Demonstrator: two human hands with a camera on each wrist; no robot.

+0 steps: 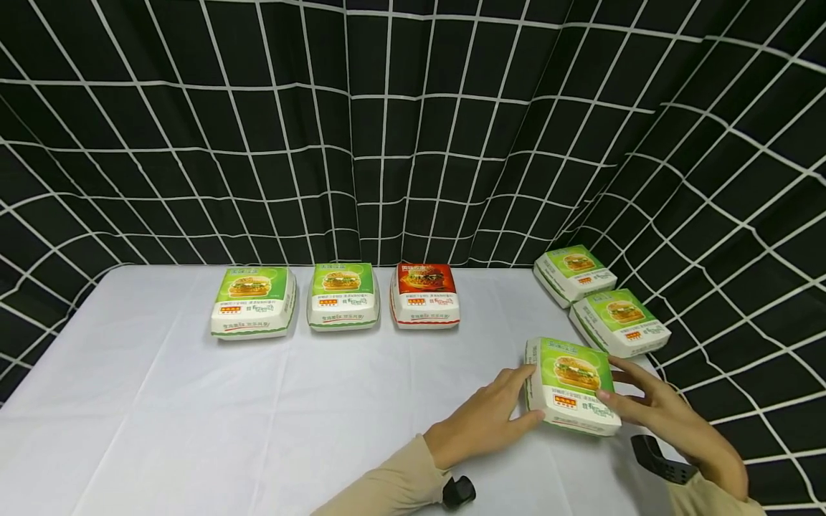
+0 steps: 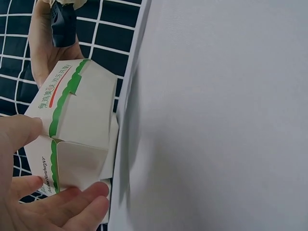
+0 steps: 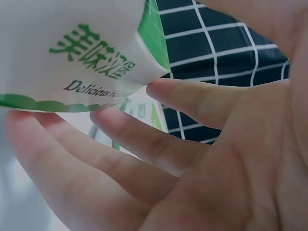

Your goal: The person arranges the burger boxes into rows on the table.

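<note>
Both hands hold a green and white burger box (image 1: pixel 571 383) at the table's right side, its printed lid facing up. My left hand (image 1: pixel 487 416) grips its left side, thumb at the near corner; in the left wrist view the fingers (image 2: pixel 86 207) reach around the box's white side (image 2: pixel 86 115). On the opposite side, my right hand (image 1: pixel 674 416) has its thumb over the near right edge and its fingers along the right side. The right wrist view shows fingertips (image 3: pixel 108 118) at the box's lower edge, below green lettering (image 3: pixel 96 53).
Just behind the held box, two more green burger boxes (image 1: pixel 621 322) (image 1: pixel 574 272) stand at the right edge. Along the back stand two green boxes (image 1: pixel 253 301) (image 1: pixel 343 295) and a red one (image 1: pixel 426 295). A white cloth (image 1: pixel 213 423) covers the table; a black gridded curtain (image 1: pixel 387 129) surrounds it.
</note>
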